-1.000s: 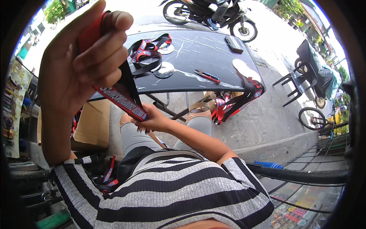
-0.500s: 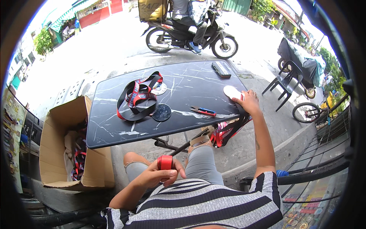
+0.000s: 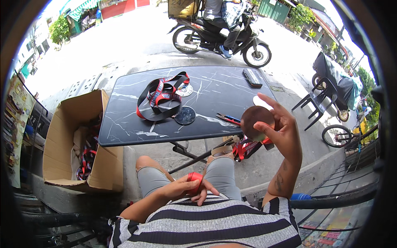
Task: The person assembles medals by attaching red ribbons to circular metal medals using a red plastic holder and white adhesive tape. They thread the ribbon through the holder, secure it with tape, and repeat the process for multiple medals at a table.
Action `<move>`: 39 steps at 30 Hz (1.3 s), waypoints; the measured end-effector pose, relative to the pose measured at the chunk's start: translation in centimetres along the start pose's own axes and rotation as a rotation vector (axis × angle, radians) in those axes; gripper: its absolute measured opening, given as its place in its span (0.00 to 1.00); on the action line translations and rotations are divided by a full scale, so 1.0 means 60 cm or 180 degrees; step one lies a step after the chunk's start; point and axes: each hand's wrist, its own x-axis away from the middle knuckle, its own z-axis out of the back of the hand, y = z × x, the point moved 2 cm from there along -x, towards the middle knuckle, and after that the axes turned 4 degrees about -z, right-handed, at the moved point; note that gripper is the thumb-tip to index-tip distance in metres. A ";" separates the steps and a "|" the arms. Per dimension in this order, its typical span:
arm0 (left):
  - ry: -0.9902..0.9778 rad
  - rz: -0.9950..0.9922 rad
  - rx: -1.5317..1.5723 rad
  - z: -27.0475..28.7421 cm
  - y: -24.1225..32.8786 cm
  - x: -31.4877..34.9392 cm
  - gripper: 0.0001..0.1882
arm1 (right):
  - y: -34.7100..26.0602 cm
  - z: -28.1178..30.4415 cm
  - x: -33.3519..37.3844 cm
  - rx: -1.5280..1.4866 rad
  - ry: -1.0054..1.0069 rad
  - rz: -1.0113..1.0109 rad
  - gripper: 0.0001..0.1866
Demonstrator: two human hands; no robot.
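Right hand (image 3: 286, 131) pinches dark round disc (image 3: 254, 120) between thumb and fingers, disc at its nine o'clock, no long axis. From left hand (image 3: 184, 188), well apart, disc lies toward half past one. Left half-curled at red band (image 3: 195, 178); I can't tell if gripping.

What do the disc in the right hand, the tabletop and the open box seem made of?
Disc: likely metal or glossy plastic, from its smooth, reflective brownish face. Tabletop: smooth black with white marble-like veins; laminate or stone, unclear. Box: matt brown cardboard, judging by its folded flaps.
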 end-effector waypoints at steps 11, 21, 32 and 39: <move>0.2124 -0.0685 0.1944 -0.047 0.007 0.053 0.53 | -0.058 -0.220 0.105 -0.0442 -0.1107 0.2543 0.11; 0.2820 -0.1704 -0.0612 -0.016 -0.014 0.040 0.13 | 0.090 -0.294 0.215 -0.4260 -0.1111 -0.1267 0.18; 0.3476 -0.2277 -0.1172 0.011 -0.009 0.050 0.11 | 0.088 -0.331 0.165 -0.1594 -0.1888 -0.0281 0.12; 0.2892 -0.1656 -0.1950 0.007 -0.019 0.043 0.08 | 0.124 -0.337 0.161 -0.2524 -0.2150 -0.0828 0.16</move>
